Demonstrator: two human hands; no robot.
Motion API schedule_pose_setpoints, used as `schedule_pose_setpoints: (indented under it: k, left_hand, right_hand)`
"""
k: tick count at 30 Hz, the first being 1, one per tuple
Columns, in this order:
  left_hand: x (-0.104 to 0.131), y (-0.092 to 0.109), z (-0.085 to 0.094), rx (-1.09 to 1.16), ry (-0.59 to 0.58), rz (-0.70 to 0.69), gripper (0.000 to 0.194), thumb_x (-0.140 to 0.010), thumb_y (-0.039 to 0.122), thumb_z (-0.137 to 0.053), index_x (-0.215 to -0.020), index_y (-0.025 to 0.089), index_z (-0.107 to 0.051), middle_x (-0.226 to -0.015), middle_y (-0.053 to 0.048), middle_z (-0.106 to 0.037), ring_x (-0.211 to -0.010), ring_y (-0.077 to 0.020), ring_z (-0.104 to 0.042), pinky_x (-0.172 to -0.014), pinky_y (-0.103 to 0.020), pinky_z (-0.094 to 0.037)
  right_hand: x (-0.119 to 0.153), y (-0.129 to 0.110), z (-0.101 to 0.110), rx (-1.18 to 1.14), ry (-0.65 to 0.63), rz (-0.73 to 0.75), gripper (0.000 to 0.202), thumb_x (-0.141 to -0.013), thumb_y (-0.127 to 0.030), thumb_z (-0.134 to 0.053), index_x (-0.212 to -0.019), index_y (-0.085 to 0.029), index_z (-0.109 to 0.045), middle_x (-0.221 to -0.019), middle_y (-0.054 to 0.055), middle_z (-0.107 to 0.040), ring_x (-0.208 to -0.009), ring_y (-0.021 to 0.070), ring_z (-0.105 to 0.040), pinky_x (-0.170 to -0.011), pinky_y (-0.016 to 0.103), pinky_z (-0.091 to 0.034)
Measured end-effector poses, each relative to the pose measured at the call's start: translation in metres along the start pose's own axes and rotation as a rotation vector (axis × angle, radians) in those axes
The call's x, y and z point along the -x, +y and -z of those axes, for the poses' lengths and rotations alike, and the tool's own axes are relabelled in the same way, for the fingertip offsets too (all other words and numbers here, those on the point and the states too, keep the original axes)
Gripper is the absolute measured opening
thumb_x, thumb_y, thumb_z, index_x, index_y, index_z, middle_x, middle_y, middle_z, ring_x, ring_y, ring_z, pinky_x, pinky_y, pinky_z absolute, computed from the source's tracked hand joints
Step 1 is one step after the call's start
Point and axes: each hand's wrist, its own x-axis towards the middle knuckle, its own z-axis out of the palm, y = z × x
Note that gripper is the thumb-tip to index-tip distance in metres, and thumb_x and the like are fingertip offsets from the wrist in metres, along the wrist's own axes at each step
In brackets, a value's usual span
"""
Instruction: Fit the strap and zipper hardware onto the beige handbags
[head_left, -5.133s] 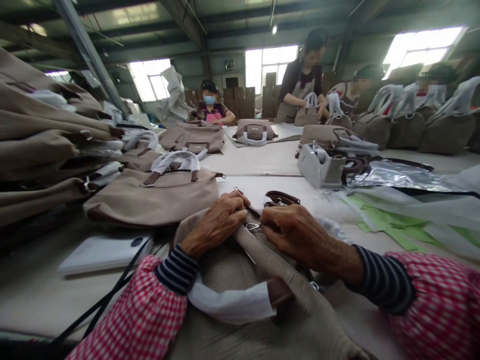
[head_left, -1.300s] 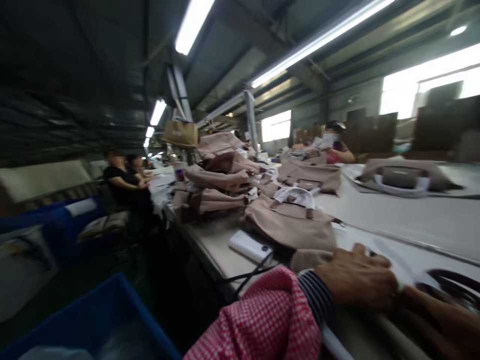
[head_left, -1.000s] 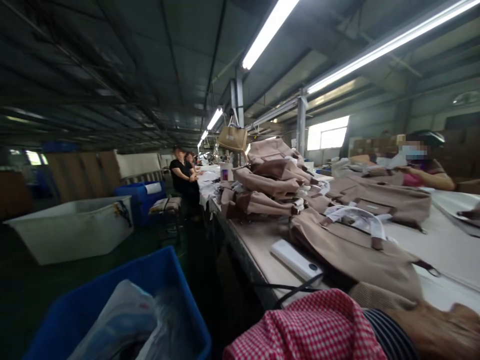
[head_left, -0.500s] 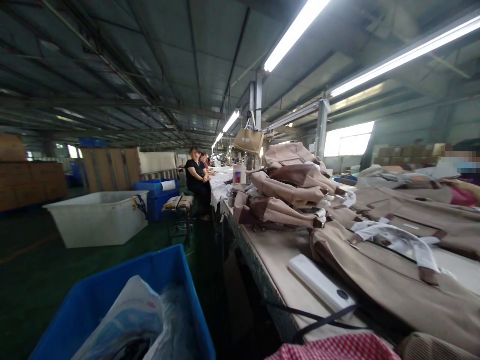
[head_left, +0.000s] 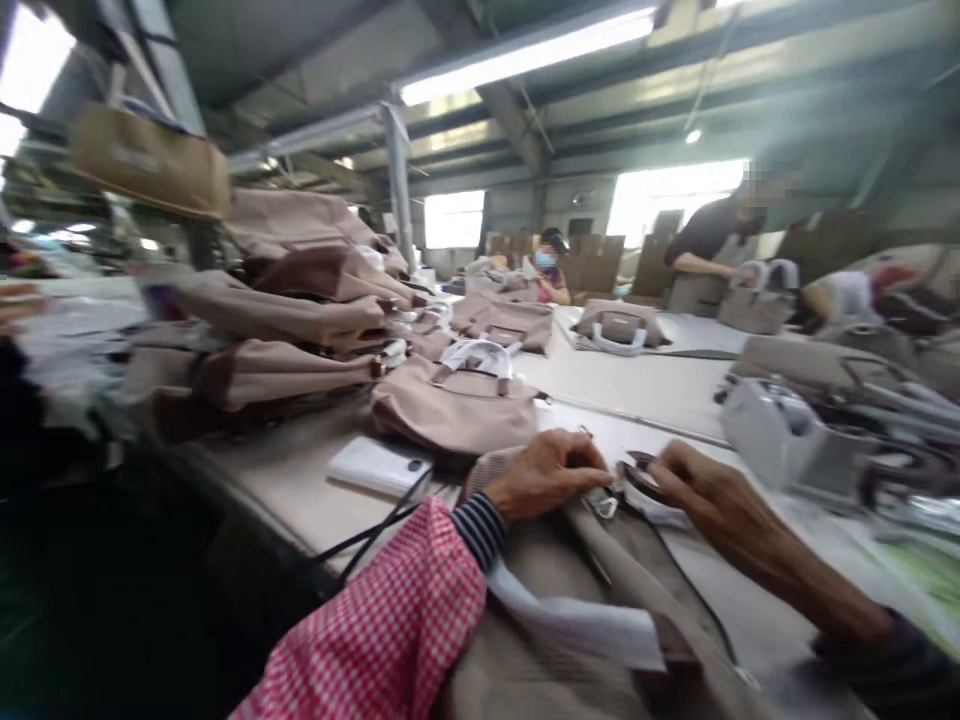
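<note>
In front of me lies a taupe handbag (head_left: 525, 650), its handle (head_left: 577, 622) wrapped in white. My left hand (head_left: 544, 472), in a pink checked sleeve, is closed at the bag's far end, thumb and fingers pinched by a small silver metal clasp (head_left: 606, 505). Whether they grip the clasp or the bag's edge I cannot tell. To the right, my right hand (head_left: 686, 478) is closed around a dark brown strap (head_left: 641, 478), close to the clasp. Its fingertips are partly hidden and a little blurred.
A white flat device (head_left: 379, 466) with a dark cord lies left of the bag. Piled handbags (head_left: 292, 310) stand at the left table edge; another handbag (head_left: 457, 400) lies ahead. A co-worker (head_left: 712, 240) handles a bag across the table. A grey-white machine (head_left: 772, 430) stands right.
My view has swung right, from the aisle with the blue bin to the table. Both my hands, out of view before, now show at the handbag.
</note>
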Motion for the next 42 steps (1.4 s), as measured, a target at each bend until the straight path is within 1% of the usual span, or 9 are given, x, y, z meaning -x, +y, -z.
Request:
schedule_pose_setpoints:
  k: [3,7,12,21,25,29,34,37,42]
  left_hand:
    - [0.002,0.000,0.004,0.039,-0.020,0.010,0.013,-0.082,0.025,-0.074,-0.086,0.013,-0.077,-0.082,-0.003,-0.072,-0.079,-0.0156,-0.061,-0.073,-0.026,-0.046]
    - [0.004,0.005,0.004,0.080,-0.015,0.012,0.014,-0.081,0.024,-0.075,-0.088,0.014,-0.081,-0.086,-0.004,-0.076,-0.084,-0.0174,-0.065,-0.080,-0.028,-0.047]
    - [0.002,0.003,0.002,0.144,0.036,0.039,0.016,-0.077,0.028,-0.079,-0.082,0.012,-0.081,-0.078,-0.004,-0.074,-0.076,-0.0153,-0.062,-0.073,-0.027,-0.045]
    - [0.002,0.001,0.000,0.108,0.085,0.056,0.027,-0.077,0.037,-0.082,-0.073,0.012,-0.073,-0.072,-0.002,-0.069,-0.068,-0.0124,-0.057,-0.065,-0.025,-0.040]
    - [0.002,0.002,-0.001,0.075,0.100,0.052,0.026,-0.075,0.035,-0.083,-0.071,0.012,-0.071,-0.071,-0.001,-0.068,-0.068,-0.0127,-0.056,-0.064,-0.025,-0.040]
    - [0.003,0.000,-0.001,0.064,0.103,0.037,0.024,-0.075,0.033,-0.084,-0.070,0.013,-0.071,-0.071,-0.001,-0.068,-0.068,-0.0132,-0.057,-0.063,-0.024,-0.041]
    - [0.004,0.004,0.002,0.029,0.043,0.033,0.009,-0.078,0.021,-0.076,-0.080,0.013,-0.078,-0.078,-0.004,-0.074,-0.075,-0.0162,-0.063,-0.071,-0.027,-0.046]
    - [0.004,0.007,0.004,0.006,0.019,0.006,0.010,-0.080,0.019,-0.074,-0.084,0.013,-0.080,-0.082,-0.004,-0.077,-0.080,-0.0175,-0.066,-0.075,-0.027,-0.048]
    - [0.004,0.007,0.003,-0.060,0.024,0.001,0.009,-0.081,0.018,-0.074,-0.085,0.014,-0.081,-0.082,-0.003,-0.077,-0.079,-0.0172,-0.067,-0.074,-0.026,-0.048]
  right_hand:
    - [-0.011,-0.014,-0.007,-0.311,0.010,-0.158,0.038,-0.091,-0.052,-0.061,-0.072,-0.020,-0.055,-0.063,-0.001,-0.057,-0.055,0.0121,-0.047,-0.051,0.026,-0.035]
    - [-0.018,-0.032,-0.015,-0.776,-0.053,-0.279,0.040,-0.084,-0.054,-0.074,-0.084,-0.015,-0.067,-0.067,0.001,-0.064,-0.048,0.0073,-0.041,-0.045,0.023,-0.029]
    - [-0.016,-0.031,-0.015,-0.988,-0.139,-0.320,0.040,-0.078,-0.050,-0.086,-0.080,-0.014,-0.070,-0.066,0.003,-0.066,-0.050,0.0074,-0.049,-0.044,0.019,-0.032]
    - [-0.014,-0.028,-0.017,-0.979,-0.176,-0.371,0.043,-0.075,-0.051,-0.089,-0.072,-0.014,-0.068,-0.057,0.000,-0.061,-0.043,0.0043,-0.042,-0.039,0.017,-0.027]
    - [-0.013,-0.029,-0.020,-0.943,-0.135,-0.377,0.043,-0.073,-0.051,-0.089,-0.069,-0.013,-0.069,-0.062,0.000,-0.061,-0.043,0.0039,-0.041,-0.037,0.017,-0.025]
    - [-0.011,-0.030,-0.021,-0.889,-0.136,-0.378,0.044,-0.072,-0.053,-0.089,-0.067,-0.014,-0.069,-0.058,-0.001,-0.058,-0.043,0.0050,-0.042,-0.037,0.018,-0.026]
    - [-0.006,-0.033,-0.015,-0.860,-0.213,-0.358,0.039,-0.078,-0.053,-0.085,-0.079,-0.015,-0.077,-0.062,0.001,-0.063,-0.049,0.0070,-0.047,-0.041,0.019,-0.032]
    - [-0.003,-0.034,-0.013,-0.866,-0.248,-0.353,0.037,-0.077,-0.052,-0.085,-0.084,-0.015,-0.080,-0.066,0.002,-0.065,-0.053,0.0085,-0.051,-0.043,0.019,-0.036]
    - [-0.002,-0.030,-0.021,-0.847,-0.150,-0.378,0.036,-0.072,-0.049,-0.088,-0.075,-0.015,-0.078,-0.061,0.002,-0.065,-0.049,0.0091,-0.052,-0.040,0.019,-0.032]
